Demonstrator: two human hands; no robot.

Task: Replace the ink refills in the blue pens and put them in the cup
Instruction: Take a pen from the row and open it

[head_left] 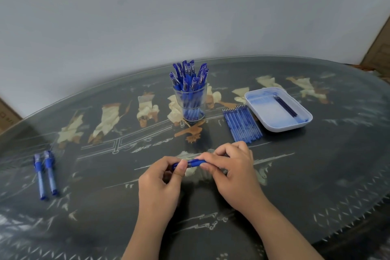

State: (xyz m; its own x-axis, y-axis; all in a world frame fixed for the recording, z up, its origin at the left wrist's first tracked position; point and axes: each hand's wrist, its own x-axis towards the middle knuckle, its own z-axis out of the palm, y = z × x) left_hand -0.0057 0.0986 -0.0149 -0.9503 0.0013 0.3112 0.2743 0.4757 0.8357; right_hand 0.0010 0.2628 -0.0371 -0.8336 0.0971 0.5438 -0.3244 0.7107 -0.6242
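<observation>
— So, how far along is it?
— Fairly far, I'd judge. At the far left two pens lie side by side on the tabletop, apparently waiting their turn. Toward the middle, the left grip pinches one end of a blue pen, thumb and fingers curled round it.
— And the cup?
— The cup stands beyond the hands, packed with pens, well apart from the held one.
— The other hand?
— The right grip curls round the pen's other end, so the pen spans level between both. Unscrewing or closing, I can't tell. Further right, a row of refills lies just beside a white tray holding a few dark refills.
</observation>
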